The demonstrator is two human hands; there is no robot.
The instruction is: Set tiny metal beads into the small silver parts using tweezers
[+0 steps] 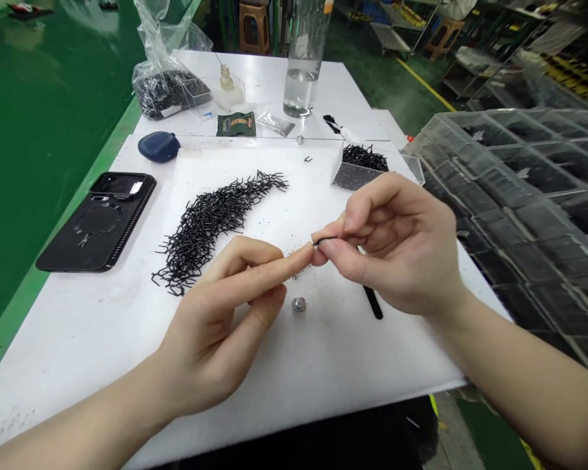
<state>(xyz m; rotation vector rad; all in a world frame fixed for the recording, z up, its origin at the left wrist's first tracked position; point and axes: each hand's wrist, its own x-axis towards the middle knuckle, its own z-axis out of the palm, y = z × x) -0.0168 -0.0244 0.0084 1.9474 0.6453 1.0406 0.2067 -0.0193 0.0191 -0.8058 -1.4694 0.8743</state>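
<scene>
Black and slender, a stick-like piece is pinched by the right hand over the white desk; the left hand, forefinger outstretched, apparently steadies it. Bent black sticks heap handily at their ten o'clock.

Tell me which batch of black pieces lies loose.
The long curved heap on the white mat beyond the left hand; nothing encloses it, whereas the clear box and plastic bag hold their dark contents.
</scene>
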